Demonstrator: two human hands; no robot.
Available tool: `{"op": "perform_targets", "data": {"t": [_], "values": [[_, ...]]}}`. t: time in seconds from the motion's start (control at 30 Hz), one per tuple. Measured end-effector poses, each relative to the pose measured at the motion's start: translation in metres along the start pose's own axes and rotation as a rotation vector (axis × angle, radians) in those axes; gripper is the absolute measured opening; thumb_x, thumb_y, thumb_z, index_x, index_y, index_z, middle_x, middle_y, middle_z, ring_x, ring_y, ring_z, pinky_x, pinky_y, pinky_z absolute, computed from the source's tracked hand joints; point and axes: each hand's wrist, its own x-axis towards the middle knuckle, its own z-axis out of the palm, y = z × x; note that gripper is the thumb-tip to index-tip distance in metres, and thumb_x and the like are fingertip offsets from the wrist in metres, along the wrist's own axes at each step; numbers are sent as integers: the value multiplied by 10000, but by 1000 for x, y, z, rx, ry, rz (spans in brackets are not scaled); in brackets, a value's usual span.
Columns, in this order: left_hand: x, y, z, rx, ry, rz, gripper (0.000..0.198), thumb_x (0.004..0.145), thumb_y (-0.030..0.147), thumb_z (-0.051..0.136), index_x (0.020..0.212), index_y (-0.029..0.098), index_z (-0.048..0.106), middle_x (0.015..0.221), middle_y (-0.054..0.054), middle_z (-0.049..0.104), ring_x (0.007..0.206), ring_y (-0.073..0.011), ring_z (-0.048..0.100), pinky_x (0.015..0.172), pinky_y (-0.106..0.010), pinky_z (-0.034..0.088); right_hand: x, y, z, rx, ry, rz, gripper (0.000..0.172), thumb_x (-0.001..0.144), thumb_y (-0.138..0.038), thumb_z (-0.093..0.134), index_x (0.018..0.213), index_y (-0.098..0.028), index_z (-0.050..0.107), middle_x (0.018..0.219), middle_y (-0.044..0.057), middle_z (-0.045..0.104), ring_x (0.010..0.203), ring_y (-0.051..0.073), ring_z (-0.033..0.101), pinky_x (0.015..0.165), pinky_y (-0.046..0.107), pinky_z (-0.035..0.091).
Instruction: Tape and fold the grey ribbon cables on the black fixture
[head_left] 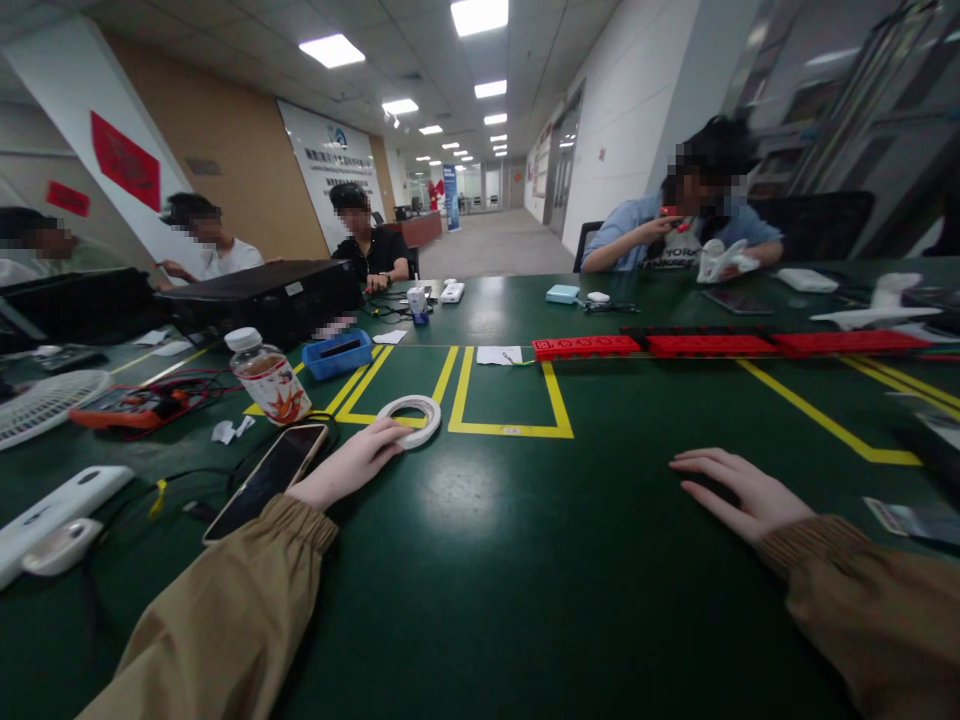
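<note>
A roll of white tape point(429, 424) lies at the near end of a yellow-taped outline on the dark green table. My left hand point(358, 460) has its fingers closed on the roll's left side; the thumb is hard to make out. Under my left wrist is a dark-screened phone point(259, 485). Off to the right, my right hand point(742, 490) rests palm down close to the tabletop, fingers stretched out and holding nothing. Both arms wear brown sleeves with ribbed cuffs.
On the left are a drink bottle point(270, 378), a blue tray point(337, 355), an orange multimeter point(135, 408), loose cables and a black case point(262, 300). Red connector-like strips point(712, 346) run across the right. Several people sit around the table.
</note>
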Motion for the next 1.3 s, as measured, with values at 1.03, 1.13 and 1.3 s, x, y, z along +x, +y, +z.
{"op": "perform_targets", "data": {"t": [1.03, 1.13, 1.3], "values": [[19, 24, 20, 284, 175, -163, 201, 866, 364, 486, 780, 182, 502, 851, -57, 522, 826, -215, 524, 713, -322, 439, 1, -3, -3, -24, -54, 33, 386, 860, -434, 406, 1046, -169, 616, 1130, 136, 555, 1044, 278, 532, 917, 456, 434], [14, 24, 15, 243, 139, -133, 166, 870, 340, 471, 818, 187, 510, 885, -55, 511, 849, -208, 527, 727, -318, 445, 0, -3, -2, -28, -39, 22, 387, 864, -438, 399, 1043, -169, 613, 1119, 135, 561, 1037, 276, 537, 908, 457, 445], [11, 22, 11, 196, 85, -80, 103, 856, 267, 450, 846, 186, 514, 905, -54, 504, 867, -203, 531, 759, -321, 450, -1, -4, -2, 2, -3, 9, 373, 859, -441, 405, 1024, -185, 619, 1095, 117, 573, 1014, 266, 550, 887, 469, 461]]}}
